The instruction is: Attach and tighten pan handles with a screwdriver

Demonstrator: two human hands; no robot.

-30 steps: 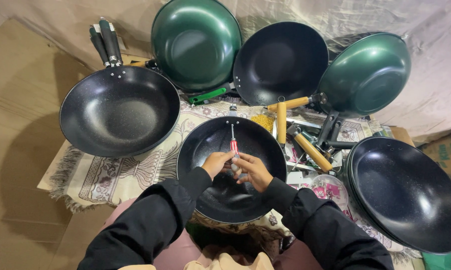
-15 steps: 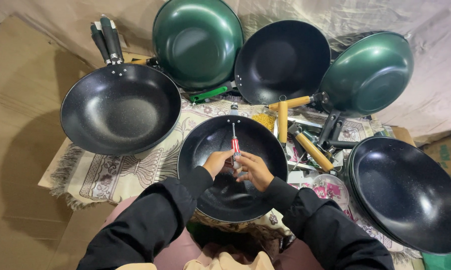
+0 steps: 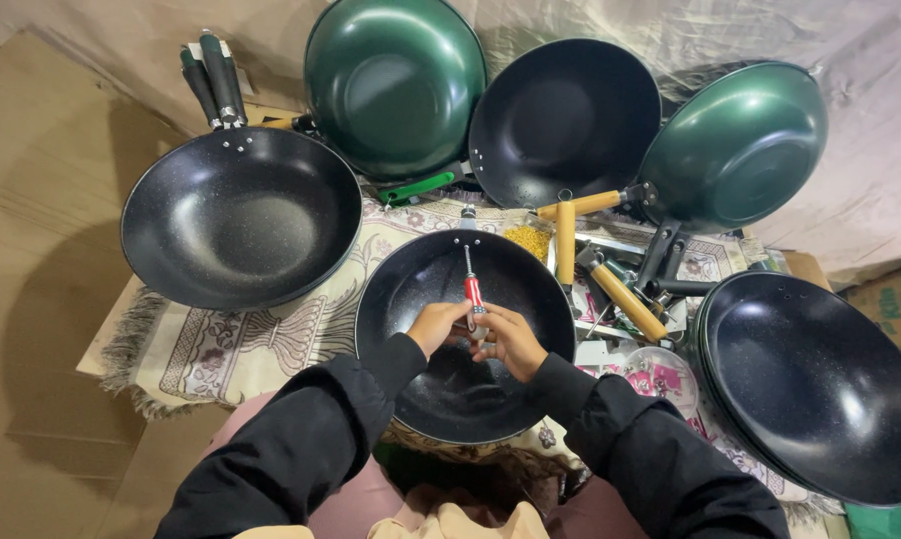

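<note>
Head view: both hands meet over the black wok [image 3: 440, 399] at the near edge of the cloth-covered worktop [image 3: 231, 349]; the right hand [image 3: 510, 341] has its grip pressed around the base of a red-handled screwdriver [image 3: 473, 291] whose shaft points at the wok's far rim, and the left hand [image 3: 436, 324] pinches in beside the handle, though what its fingertips hold is hidden. Doing this well likely means keeping the shaft in line with the rim fitting [image 3: 467, 213], the left hand steadying while the right turns; loose wooden handles [image 3: 566, 242] lie toward the right edge.
</note>
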